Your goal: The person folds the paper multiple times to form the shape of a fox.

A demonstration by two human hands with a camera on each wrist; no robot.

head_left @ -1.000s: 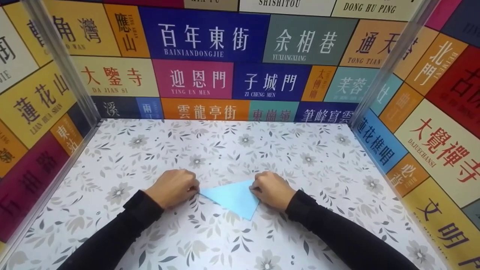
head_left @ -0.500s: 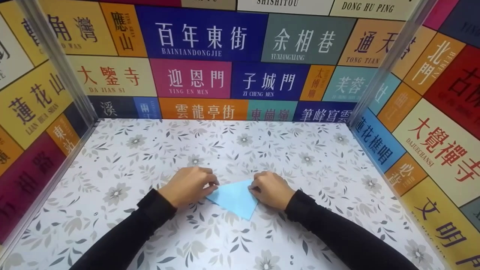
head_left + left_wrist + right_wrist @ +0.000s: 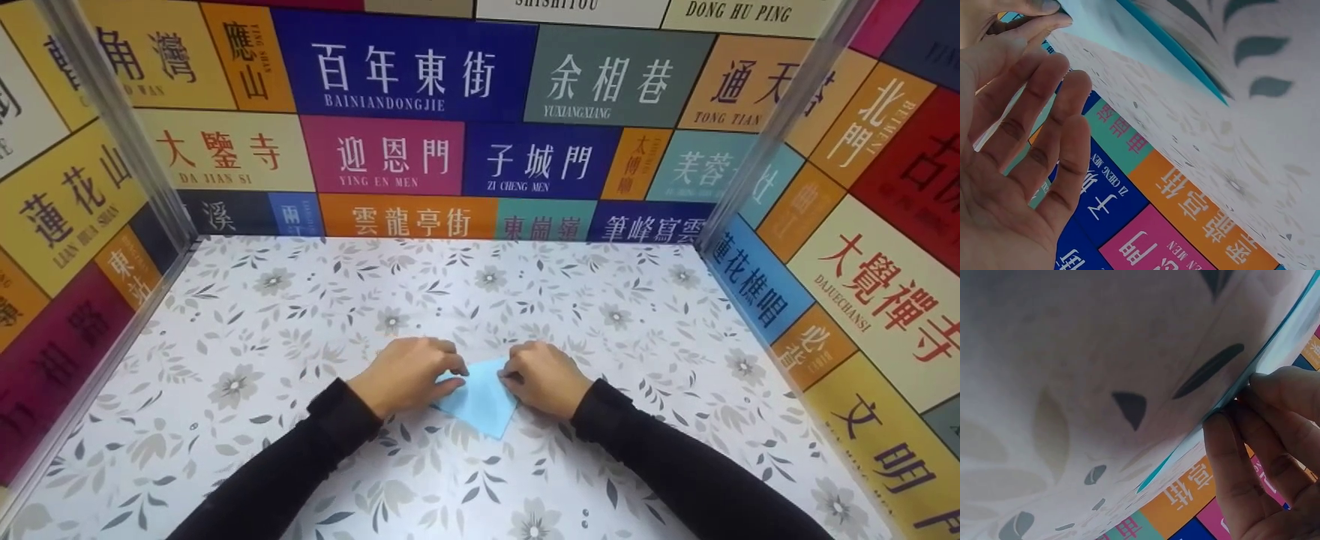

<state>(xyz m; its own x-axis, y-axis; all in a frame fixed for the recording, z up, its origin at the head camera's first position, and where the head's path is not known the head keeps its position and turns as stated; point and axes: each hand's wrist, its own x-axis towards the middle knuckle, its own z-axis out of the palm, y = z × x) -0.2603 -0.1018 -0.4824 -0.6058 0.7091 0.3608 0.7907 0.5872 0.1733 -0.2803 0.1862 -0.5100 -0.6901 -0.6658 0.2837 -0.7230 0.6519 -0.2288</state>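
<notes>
Light-blue paper [image 3: 484,409] lay between both hands on the floral-patterned tabletop [image 3: 330,300]. Left hand [image 3: 405,375]: thumb and forefinger pinched its left part, other fingers loosely bent, clear of it. Right hand [image 3: 549,381]: fingertips together, clamped on the right edge. Lower corner pointed toward the person, untouched.
</notes>
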